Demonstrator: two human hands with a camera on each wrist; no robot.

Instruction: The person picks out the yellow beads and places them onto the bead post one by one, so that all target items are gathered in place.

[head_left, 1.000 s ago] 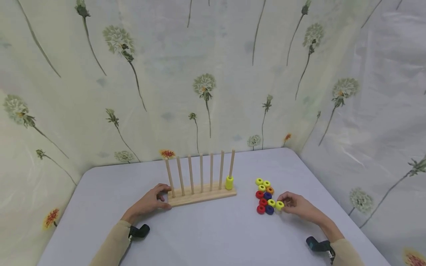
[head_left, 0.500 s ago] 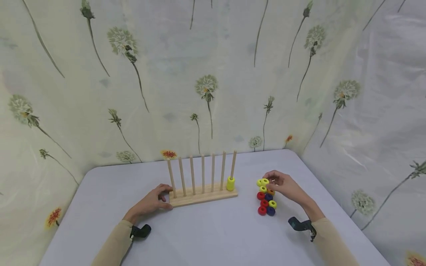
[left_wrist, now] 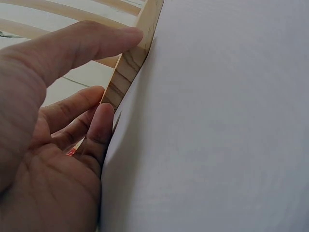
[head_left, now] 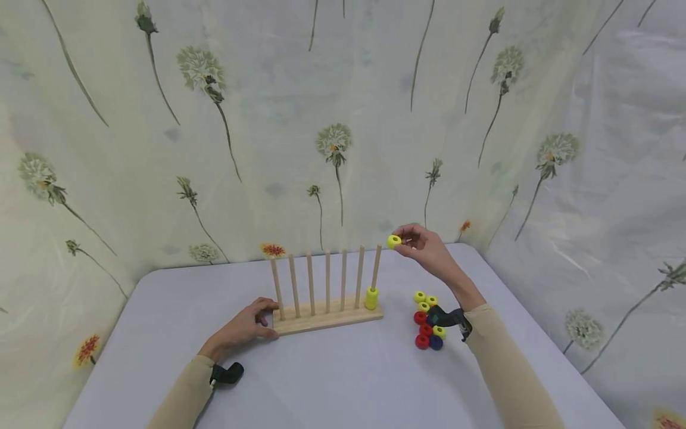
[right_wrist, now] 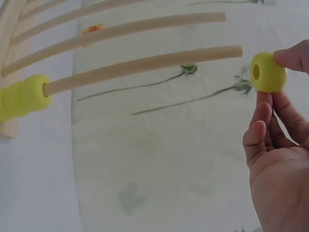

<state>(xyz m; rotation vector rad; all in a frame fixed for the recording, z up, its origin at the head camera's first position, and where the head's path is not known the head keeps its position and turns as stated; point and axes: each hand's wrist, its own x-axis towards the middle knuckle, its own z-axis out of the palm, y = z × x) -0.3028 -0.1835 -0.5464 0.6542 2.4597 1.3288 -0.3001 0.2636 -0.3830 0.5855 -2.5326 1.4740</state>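
A wooden peg rack (head_left: 327, 319) with a row of upright pegs stands on the table. My left hand (head_left: 241, 325) grips its left end, thumb at the front edge and fingers behind; the left wrist view shows the thumb and fingertips against the base end (left_wrist: 126, 72). My right hand (head_left: 429, 253) pinches a yellow bead (right_wrist: 268, 72) between thumb and fingers. The bead is just off the tip of the rightmost peg (right_wrist: 145, 67), its hole facing that tip. Stacked yellow beads (head_left: 371, 298) sit at the foot of this peg.
Loose beads lie right of the rack: yellow beads (head_left: 420, 296), red beads (head_left: 421, 341) and blue ones, partly hidden by the right wrist's camera (head_left: 447, 317). A flowered cloth (head_left: 278, 131) hangs behind the white table (head_left: 321, 381).
My right hand has moved from the loose beads, up and left, carrying one yellow bead to the top of the rightmost peg. My left hand stays on the rack.
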